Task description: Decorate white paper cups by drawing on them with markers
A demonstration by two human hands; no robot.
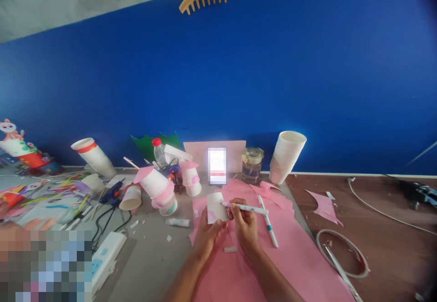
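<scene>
- The left hand, just below the centre of the frame, is closed around a paper cup. The cup is gripped from beneath and behind, seemingly so that its wall is left bare towards the other hand.
- The right hand, close beside it, is closed on a marker pinched near the tip. The tip is laid against the cup's wall and the barrel is pointed to the right.
- The cup is seen as white, with a small pink patch low on its wall by the thumb. Which end is up cannot be told.
- Both hands are held over a pink sheet, probably used as a work surface.
- A second marker is laid on the sheet just right of the right hand, apparently kept within reach.
- Further back, at mid-frame, a stack of cups, a glass jar and a phone are set along the blue wall.
</scene>
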